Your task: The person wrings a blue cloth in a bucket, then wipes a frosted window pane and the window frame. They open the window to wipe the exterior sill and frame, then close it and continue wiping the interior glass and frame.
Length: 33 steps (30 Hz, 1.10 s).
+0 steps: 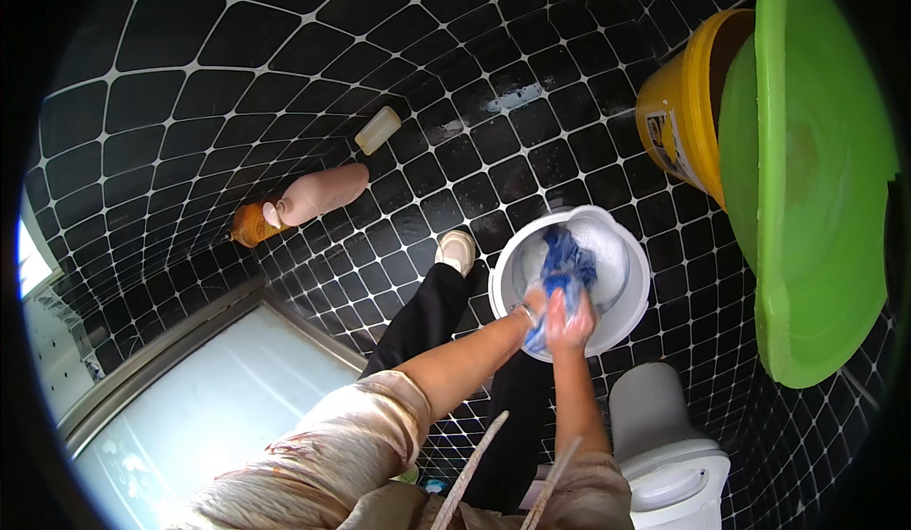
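A white plastic bucket [499,281] stands on the black tiled floor in front of me, with soapy water and white suds [605,245] inside. Both of my hands are over its near part, gripping a wet blue cloth [567,259] that hangs down into the suds. My right hand [571,320] is closed around the bunched cloth and coated with foam. Beside it, my left hand [535,304] wears a bracelet at the wrist and presses on the same cloth; its fingers are partly hidden by the cloth and the right hand.
A large green basin [825,195] leans on a yellow bucket [662,103] at right. A white toilet [676,459] is at lower right. Along the left wall lie a pink bottle [327,192], an orange bottle [250,224] and a pale bar-shaped object [378,131]. A frosted glass door [235,388] stands at lower left.
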Each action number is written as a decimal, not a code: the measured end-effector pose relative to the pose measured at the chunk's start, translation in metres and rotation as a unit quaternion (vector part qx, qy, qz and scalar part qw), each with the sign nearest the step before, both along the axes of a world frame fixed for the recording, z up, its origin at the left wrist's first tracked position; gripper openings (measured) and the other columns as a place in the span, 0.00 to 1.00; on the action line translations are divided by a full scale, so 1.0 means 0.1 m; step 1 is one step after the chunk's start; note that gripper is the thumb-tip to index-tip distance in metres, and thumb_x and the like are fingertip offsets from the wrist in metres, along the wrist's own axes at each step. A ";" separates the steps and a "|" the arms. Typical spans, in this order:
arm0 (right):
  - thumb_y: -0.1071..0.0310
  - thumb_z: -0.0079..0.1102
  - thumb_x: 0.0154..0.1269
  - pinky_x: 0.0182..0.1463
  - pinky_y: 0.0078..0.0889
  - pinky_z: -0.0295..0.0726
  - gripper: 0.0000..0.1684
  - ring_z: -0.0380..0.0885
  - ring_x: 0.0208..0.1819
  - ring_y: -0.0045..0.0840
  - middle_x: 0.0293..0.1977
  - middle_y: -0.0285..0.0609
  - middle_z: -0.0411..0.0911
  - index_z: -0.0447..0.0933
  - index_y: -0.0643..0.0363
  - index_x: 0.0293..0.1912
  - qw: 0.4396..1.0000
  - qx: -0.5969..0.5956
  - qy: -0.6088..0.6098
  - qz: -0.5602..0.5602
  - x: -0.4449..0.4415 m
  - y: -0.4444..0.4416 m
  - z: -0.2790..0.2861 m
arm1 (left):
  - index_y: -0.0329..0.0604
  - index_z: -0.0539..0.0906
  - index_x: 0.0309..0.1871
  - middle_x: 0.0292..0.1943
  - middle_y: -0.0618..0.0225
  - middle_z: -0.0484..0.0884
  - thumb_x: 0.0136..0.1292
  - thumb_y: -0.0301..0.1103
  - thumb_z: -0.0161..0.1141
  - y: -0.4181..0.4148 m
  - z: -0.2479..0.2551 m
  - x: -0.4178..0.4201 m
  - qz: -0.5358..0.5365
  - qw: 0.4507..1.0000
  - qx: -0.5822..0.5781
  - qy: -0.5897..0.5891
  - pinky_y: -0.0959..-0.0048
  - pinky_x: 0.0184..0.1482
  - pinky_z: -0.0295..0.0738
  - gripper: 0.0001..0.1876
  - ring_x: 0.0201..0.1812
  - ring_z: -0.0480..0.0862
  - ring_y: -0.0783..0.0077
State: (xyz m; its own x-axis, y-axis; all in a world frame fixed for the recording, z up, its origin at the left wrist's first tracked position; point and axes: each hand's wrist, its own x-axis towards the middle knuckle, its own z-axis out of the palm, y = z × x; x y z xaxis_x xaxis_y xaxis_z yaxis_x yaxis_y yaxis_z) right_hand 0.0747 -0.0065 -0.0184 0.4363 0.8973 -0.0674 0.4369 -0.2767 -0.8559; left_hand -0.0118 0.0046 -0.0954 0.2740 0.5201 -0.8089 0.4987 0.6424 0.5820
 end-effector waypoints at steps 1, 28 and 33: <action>0.58 0.65 0.58 0.33 0.46 0.79 0.19 0.79 0.28 0.52 0.30 0.56 0.80 0.79 0.66 0.40 0.997 -0.018 -0.069 -0.021 0.08 0.04 -0.22 | 0.41 0.83 0.47 0.44 0.46 0.83 0.66 0.48 0.51 0.13 0.15 0.08 -0.173 0.977 0.058 0.110 0.61 0.51 0.76 0.20 0.47 0.83 0.53; 0.53 0.59 0.63 0.48 0.25 0.76 0.25 0.78 0.41 0.24 0.39 0.43 0.80 0.78 0.71 0.44 0.882 -0.186 0.417 0.121 0.50 -0.01 1.27 | 0.50 0.51 0.74 0.57 0.55 0.77 0.63 0.39 0.65 0.28 0.41 0.03 0.427 0.850 -0.285 -0.119 0.62 0.52 0.79 0.42 0.53 0.81 0.62; 0.58 0.60 0.64 0.35 0.34 0.75 0.16 0.76 0.27 0.26 0.24 0.44 0.78 0.78 0.64 0.32 0.917 -0.286 0.278 -0.021 0.20 0.05 0.79 | 0.43 0.74 0.59 0.47 0.64 0.83 0.65 0.33 0.61 0.32 0.59 0.15 0.391 0.844 -0.300 -0.213 0.71 0.49 0.79 0.20 0.45 0.83 0.68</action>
